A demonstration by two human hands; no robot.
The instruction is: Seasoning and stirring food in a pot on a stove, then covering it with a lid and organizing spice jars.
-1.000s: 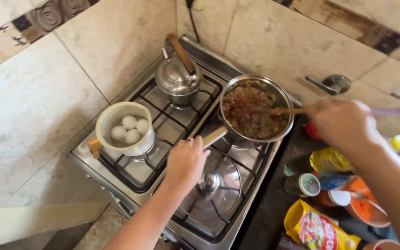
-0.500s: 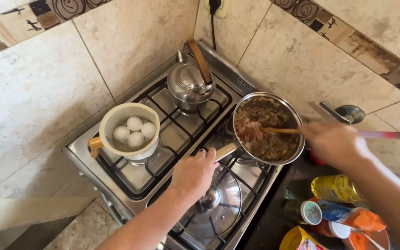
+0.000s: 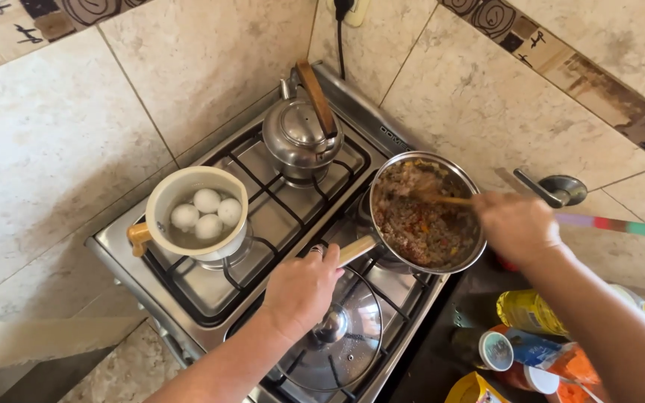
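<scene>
My left hand grips the wooden handle of a steel saucepan on the right rear burner of a gas stove. The pan holds a brown minced mixture with flecks of vegetables. My right hand is closed around a wooden spoon whose tip is in the mixture. A white pot with three eggs in water stands on the left burner. A steel kettle with a wooden handle sits at the back.
A glass lid lies on the front burner under my left wrist. Bottles and packets crowd the dark counter to the right. A metal ladle hangs on the tiled wall. A plug sits in the wall socket above the stove.
The camera has shifted, so the stove sits lower and nearer in view. My right hand has moved the spoon within the pan. My left hand stays on the pan handle.
</scene>
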